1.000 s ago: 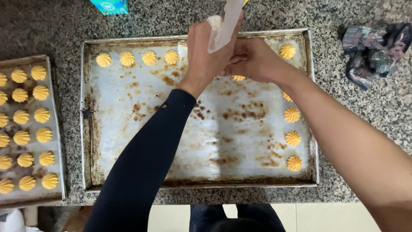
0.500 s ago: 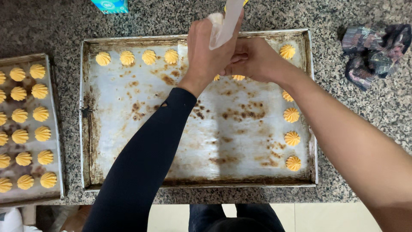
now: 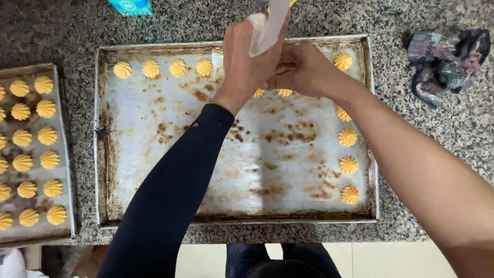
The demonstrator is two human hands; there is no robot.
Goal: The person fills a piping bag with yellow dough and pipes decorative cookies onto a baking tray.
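The piping bag (image 3: 268, 24) is translucent white plastic, its upper end running out of the top of the view; it is standing roughly upright over the far edge of the large baking tray (image 3: 154, 170). Its tip is hidden behind the hands, so contact with the tray cannot be determined.

The left hand (image 3: 247, 62), on a black-sleeved arm, is closing around the lower body of the bag with the fingers wrapped tight. The right hand (image 3: 303, 69), on a bare arm, is pressing against the left hand from the right, fingers curled toward the bag's lower end; whether it is gripping the bag itself cannot be told. The two hands are touching.

The tray is a worn, rust-stained metal sheet. Piped yellow dough rosettes (image 3: 177, 68) are sitting in a row along its far edge, and more are running down its right edge. Two rosettes are partly showing just beneath the hands.

A second tray (image 3: 64, 154), to the left, is carrying rosettes in columns. Both trays are resting on a speckled granite tabletop (image 3: 437, 134). A crumpled dark cloth (image 3: 445, 62) is lying at the right, and a teal carton (image 3: 131, 6) is standing at the far edge
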